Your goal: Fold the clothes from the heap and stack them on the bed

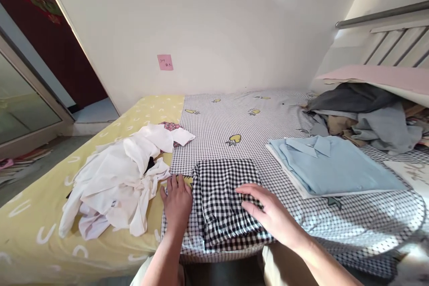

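A folded black-and-white checked garment (pixel 228 196) lies on the bed in front of me, its gathered edge towards me. My left hand (pixel 177 196) rests flat on the bedsheet just left of it, fingers stretched out and holding nothing. Over the garment's right side is my right hand (pixel 259 205), fingers apart; whether the fingertips touch the cloth I cannot tell. On the left, a loose heap of white clothes (pixel 124 174) spreads over the yellow sheet. A folded light blue collared shirt (pixel 338 165) lies to the right on top of a white layer.
The bed has a yellow sheet (pixel 27 228) on the left and a checked sheet (pixel 214 129) with yellow motifs on the right. At the far right, grey and brown clothes (pixel 375 111) are piled under a pink board (pixel 382 76). A pink note (pixel 165 62) sticks to the wall.
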A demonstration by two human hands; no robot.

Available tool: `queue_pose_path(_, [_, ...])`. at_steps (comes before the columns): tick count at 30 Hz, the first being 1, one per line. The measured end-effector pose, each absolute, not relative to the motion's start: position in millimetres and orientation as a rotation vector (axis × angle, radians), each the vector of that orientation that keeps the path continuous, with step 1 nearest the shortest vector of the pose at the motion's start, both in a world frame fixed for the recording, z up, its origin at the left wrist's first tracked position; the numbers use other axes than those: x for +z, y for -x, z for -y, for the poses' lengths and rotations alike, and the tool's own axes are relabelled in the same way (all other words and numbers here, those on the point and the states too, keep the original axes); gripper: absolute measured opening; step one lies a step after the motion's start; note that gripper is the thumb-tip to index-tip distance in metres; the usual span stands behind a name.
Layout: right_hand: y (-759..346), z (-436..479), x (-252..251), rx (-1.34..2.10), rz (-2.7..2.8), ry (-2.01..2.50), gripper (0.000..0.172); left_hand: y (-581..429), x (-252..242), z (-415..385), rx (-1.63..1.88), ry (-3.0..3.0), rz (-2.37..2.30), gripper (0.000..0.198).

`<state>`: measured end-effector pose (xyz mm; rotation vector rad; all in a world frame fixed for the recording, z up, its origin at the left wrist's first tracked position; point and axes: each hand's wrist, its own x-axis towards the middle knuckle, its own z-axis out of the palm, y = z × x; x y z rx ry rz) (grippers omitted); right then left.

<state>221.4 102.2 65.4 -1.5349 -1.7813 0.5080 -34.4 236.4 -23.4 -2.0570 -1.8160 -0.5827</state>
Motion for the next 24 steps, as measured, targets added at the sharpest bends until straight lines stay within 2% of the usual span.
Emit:
queue_pose_path(4, [-206.6, -78.9, 30.6, 0.270, 2.139, 1.588, 0.073, 31.7, -19.5, -235.0, -0.608, 2.085, 1.850, 0.050])
queue_pose_path(6, [-201.2, -73.9, 7.5, 0.162, 2.255, 1.602, 0.085, 30.3, -17.8, -234.0, -0.620, 2.093, 1.869, 0.050])
queue_pose_path(10, [-200.4, -82.2, -8.3, 0.119, 2.193, 1.681, 0.072, 28.6, -17.2, -233.1, -0.640, 2.113, 1.880, 0.052])
queue_pose_path(17, [-211.9, -108.7, 16.8, 0.446, 2.018, 1.712, 0.043, 27.5, -16.1, -232.6, -0.654, 2.128, 1.907, 0.051])
queue_pose_path(19, [-210.2, -106.3, 8.9, 0.386, 2.028, 1.733, 0.051, 27.5, -15.2, -231.9, -0.656, 2.124, 1.907, 0.051])
queue_pose_path(22, [-206.6, -96.6, -9.4, 0.200, 2.107, 1.714, 0.079, 27.8, -14.8, -230.9, -0.647, 2.119, 1.906, 0.052])
queue_pose_path(24, [-208.2, -96.9, -12.7, 0.198, 2.120, 1.690, 0.081, 28.4, -15.5, -230.8, -0.636, 2.122, 1.902, 0.052])
